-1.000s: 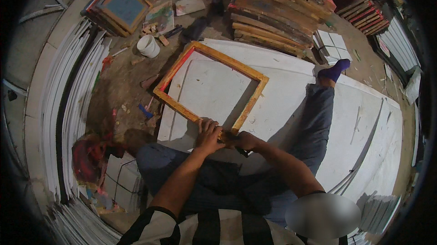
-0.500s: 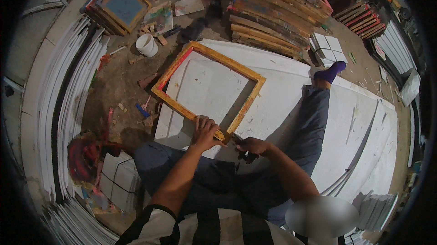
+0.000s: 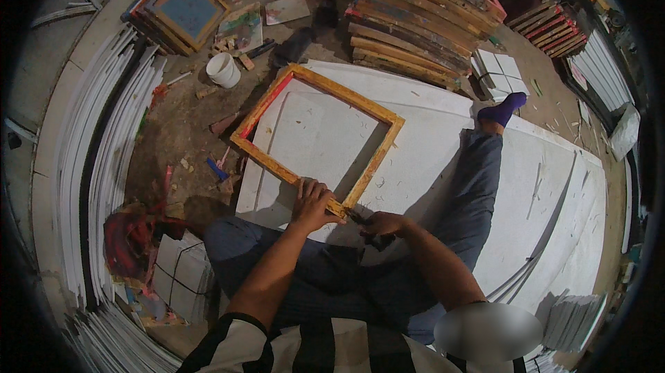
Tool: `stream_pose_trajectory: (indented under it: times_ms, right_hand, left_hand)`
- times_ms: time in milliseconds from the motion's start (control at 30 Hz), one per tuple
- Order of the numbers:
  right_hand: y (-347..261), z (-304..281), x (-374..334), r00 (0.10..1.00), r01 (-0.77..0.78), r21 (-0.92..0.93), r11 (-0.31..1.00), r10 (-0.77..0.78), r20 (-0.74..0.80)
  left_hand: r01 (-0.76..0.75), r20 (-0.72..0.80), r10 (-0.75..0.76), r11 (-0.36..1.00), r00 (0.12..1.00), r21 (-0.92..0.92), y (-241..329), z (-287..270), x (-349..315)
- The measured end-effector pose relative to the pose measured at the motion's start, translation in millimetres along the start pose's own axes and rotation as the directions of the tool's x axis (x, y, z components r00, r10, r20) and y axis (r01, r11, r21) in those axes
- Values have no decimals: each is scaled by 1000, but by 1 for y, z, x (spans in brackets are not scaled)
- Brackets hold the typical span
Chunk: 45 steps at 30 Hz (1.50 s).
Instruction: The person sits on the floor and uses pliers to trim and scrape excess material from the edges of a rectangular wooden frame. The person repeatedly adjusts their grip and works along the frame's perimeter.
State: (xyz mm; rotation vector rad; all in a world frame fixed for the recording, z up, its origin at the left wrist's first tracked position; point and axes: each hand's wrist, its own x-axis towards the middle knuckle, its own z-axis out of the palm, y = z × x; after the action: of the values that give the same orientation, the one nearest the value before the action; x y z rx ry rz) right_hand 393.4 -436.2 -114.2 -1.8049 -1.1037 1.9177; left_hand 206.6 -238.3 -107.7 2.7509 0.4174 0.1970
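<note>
A wooden frame (image 3: 350, 97), yellowish with red paint along one inner side, is tilted over the white sheets. My left hand (image 3: 313, 201) is closed around its near rail, close to the near corner, with the fingers over the top. At that corner, my right hand (image 3: 385, 223) grips a dark pliers-like tool (image 3: 355, 216). The tool's tip meets the frame's corner, while its handles stick out below my fingers. Shadow hides just what the tip touches.
White sheets (image 3: 429, 165) lie beneath the frame and my outstretched leg. Stacked wooden frames (image 3: 409, 33) stand at the back. On the left are a white bucket (image 3: 223, 69), a blue-handled tool (image 3: 217, 169) and long white strips (image 3: 90, 165). A tied white bundle (image 3: 181, 272) sits near my left knee.
My right hand has shifted slightly left, bringing the tool's tip from beside the frame's near corner onto it. My left hand and the frame have hardly moved.
</note>
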Motion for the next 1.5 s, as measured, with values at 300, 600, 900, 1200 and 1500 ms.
stream_pose_trajectory:
  times_ms: [300,600,900,1200,1500]
  right_hand:
    - [-74,-55,-9,947,-245,-226,943,282,151]
    - [-100,-65,-12,967,-151,-585,797,242,80]
    - [-21,-23,-39,990,116,588,801,-48,-130]
    - [5,23,-23,991,132,383,914,-126,-42]
    - [-45,24,-32,993,-74,87,993,82,-82]
  left_hand:
    - [13,56,-21,991,998,131,-6,0,-7]
    - [-68,-50,87,951,995,301,-38,44,-9]
    - [-4,21,4,1000,1000,1,2,-12,-1]
    - [-26,44,26,1000,999,7,-6,-9,2]
    - [-33,0,33,999,999,-22,-10,-17,-4]
